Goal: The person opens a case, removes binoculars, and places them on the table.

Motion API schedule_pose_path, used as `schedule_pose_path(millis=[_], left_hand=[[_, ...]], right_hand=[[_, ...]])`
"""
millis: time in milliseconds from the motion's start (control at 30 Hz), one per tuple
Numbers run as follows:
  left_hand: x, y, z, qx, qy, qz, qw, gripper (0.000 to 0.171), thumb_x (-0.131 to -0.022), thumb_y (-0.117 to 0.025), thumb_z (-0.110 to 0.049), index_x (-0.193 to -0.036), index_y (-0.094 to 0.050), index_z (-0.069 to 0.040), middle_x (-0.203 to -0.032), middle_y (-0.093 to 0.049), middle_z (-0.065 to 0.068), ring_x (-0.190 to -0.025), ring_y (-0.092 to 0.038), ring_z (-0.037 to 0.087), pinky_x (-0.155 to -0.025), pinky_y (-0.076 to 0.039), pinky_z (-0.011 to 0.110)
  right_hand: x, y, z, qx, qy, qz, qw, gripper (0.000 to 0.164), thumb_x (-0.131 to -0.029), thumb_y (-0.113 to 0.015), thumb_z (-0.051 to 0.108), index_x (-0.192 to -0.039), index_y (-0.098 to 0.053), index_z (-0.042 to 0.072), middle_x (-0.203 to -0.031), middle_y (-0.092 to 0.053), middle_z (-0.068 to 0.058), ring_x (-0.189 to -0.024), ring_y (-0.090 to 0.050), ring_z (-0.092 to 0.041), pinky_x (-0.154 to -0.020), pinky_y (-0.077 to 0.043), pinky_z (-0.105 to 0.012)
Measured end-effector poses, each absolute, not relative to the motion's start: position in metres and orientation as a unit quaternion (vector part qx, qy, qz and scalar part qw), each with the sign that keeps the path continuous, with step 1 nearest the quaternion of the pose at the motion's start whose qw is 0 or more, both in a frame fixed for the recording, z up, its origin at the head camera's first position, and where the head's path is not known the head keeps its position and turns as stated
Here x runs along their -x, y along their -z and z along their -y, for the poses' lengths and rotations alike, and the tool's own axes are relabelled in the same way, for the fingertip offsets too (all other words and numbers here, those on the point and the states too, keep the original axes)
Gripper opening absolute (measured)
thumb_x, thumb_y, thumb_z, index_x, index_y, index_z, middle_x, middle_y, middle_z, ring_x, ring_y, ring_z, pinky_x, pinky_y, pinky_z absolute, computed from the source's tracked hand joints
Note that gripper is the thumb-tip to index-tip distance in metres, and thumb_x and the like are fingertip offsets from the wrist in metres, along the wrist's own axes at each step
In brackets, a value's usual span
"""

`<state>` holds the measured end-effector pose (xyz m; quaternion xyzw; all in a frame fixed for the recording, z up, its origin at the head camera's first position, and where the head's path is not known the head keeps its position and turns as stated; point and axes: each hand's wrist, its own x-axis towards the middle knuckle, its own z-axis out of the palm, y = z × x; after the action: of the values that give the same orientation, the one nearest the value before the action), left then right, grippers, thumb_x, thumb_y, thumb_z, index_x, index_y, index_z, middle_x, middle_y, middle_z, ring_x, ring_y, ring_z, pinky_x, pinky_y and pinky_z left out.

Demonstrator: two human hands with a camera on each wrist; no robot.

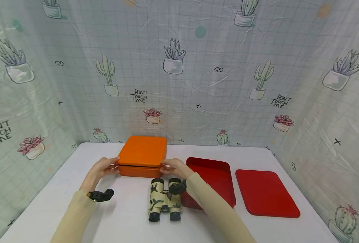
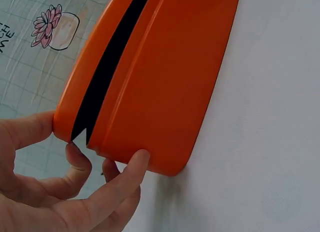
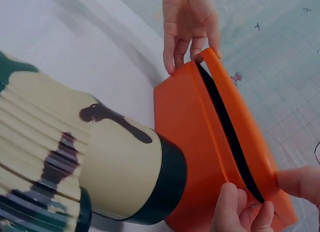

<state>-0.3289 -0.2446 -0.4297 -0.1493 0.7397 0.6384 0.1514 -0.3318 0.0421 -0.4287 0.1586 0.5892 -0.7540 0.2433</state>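
Observation:
An orange box [image 1: 139, 172] stands at the back of the table, its orange lid [image 1: 144, 150] tilted with a dark gap along the front edge. My left hand [image 1: 103, 166] holds the front left corner. In the left wrist view its thumb lies on the lid's rim, one finger curls under that rim, and another touches the box's side. At the front right corner my right hand [image 1: 174, 167] pinches the lid likewise, thumb on the rim and fingers curled at the gap, as the right wrist view shows. The box's inside is hidden.
Camouflage binoculars [image 1: 157, 199] lie in front of the orange box, partly under the right wrist. An open red box [image 1: 211, 175] sits to their right, partly covered by the right forearm. Farther right lies a flat red lid [image 1: 267, 192]. A patterned curtain [image 1: 197, 84] surrounds the table.

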Motion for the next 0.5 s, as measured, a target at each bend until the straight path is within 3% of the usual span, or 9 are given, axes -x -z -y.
schedule_pose_path(millis=[167,300,500], left_hand=[[0.3279,0.4262,0.2444,0.146,-0.632,-0.745,0.153,0.064,-0.089,-0.052,-0.025,-0.128,-0.022,0.016,-0.087,-0.049,0.007,-0.076,-0.056,0.016,-0.083,-0.050,0.034],[0.3270,0.4269,0.2443,0.152,-0.652,-0.725,0.159,0.062,-0.089,-0.051,-0.024,-0.128,-0.023,0.015,-0.087,-0.048,0.006,-0.076,-0.054,0.015,-0.086,-0.049,0.035],[0.3272,0.4271,0.2441,0.169,-0.650,-0.724,0.156,0.051,-0.087,-0.054,-0.030,-0.117,-0.036,0.007,-0.089,-0.047,0.004,-0.081,-0.051,0.017,-0.081,-0.052,0.031]], right_hand=[[0.3327,0.4288,-0.0427,-0.143,0.750,-0.597,0.247,0.037,-0.084,-0.057,0.005,-0.116,-0.044,-0.008,-0.087,-0.048,-0.011,-0.074,-0.053,-0.019,-0.092,-0.046,-0.032],[0.3326,0.4310,-0.0424,-0.130,0.754,-0.594,0.249,0.037,-0.084,-0.056,0.005,-0.116,-0.041,-0.008,-0.089,-0.047,-0.010,-0.076,-0.050,-0.017,-0.084,-0.051,-0.027],[0.3338,0.4314,-0.0421,-0.119,0.751,-0.603,0.241,0.039,-0.085,-0.056,0.006,-0.116,-0.036,-0.007,-0.086,-0.048,-0.009,-0.073,-0.046,-0.016,-0.077,-0.047,-0.021]])
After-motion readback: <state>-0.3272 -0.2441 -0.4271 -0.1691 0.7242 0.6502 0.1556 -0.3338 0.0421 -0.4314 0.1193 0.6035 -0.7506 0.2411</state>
